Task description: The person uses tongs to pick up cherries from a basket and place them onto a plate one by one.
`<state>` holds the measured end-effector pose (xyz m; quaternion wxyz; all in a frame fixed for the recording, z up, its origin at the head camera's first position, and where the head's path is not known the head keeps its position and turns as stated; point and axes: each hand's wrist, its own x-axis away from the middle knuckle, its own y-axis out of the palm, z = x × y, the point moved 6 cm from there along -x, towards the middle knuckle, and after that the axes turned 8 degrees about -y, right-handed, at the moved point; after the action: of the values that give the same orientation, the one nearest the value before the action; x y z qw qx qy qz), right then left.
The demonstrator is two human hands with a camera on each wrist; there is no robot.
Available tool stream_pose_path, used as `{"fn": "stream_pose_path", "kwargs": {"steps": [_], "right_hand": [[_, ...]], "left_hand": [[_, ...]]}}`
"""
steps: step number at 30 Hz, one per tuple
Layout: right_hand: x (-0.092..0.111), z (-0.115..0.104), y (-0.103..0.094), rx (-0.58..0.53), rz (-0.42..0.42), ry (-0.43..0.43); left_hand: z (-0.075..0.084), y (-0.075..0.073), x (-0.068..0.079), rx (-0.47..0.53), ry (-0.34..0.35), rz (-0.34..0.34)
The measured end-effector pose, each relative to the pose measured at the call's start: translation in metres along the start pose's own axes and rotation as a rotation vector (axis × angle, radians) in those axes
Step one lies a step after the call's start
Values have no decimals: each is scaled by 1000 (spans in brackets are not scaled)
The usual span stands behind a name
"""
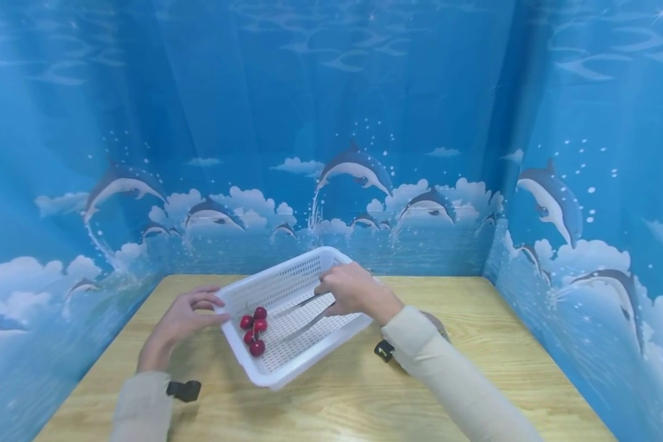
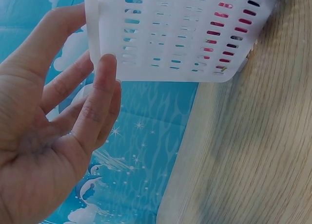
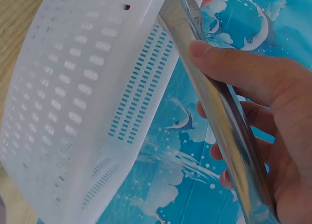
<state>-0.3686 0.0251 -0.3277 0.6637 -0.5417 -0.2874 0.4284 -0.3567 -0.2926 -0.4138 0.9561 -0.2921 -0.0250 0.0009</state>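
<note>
A white perforated plastic basket (image 1: 304, 362) is tilted above the wooden table, its left end lower in the head view. My left hand (image 1: 179, 322) pinches the rim at that end, and the left wrist view shows the fingers (image 2: 105, 73) at the basket's edge. Several red cherries (image 1: 256, 348) lie together in the basket's left part. My right hand (image 1: 353, 290) grips metal tongs (image 3: 219, 112) over the basket, their two arms apart and pointing toward the cherries. In the right wrist view the thumb presses along one arm of the tongs.
The light wood table (image 1: 331, 411) spreads beneath both arms. Behind the right sleeve (image 1: 420, 341) a round brownish thing (image 1: 438, 323) is mostly hidden. Blue curtains (image 1: 331, 92) printed with dolphins and clouds enclose the back and sides.
</note>
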Motion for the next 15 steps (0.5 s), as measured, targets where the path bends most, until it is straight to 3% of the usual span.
{"fn": "stream_pose_path", "kwargs": {"steps": [15], "right_hand": [[-35,-25,2,64,-86,-50]], "left_hand": [[-1,0,1,2,-6,-6]]}}
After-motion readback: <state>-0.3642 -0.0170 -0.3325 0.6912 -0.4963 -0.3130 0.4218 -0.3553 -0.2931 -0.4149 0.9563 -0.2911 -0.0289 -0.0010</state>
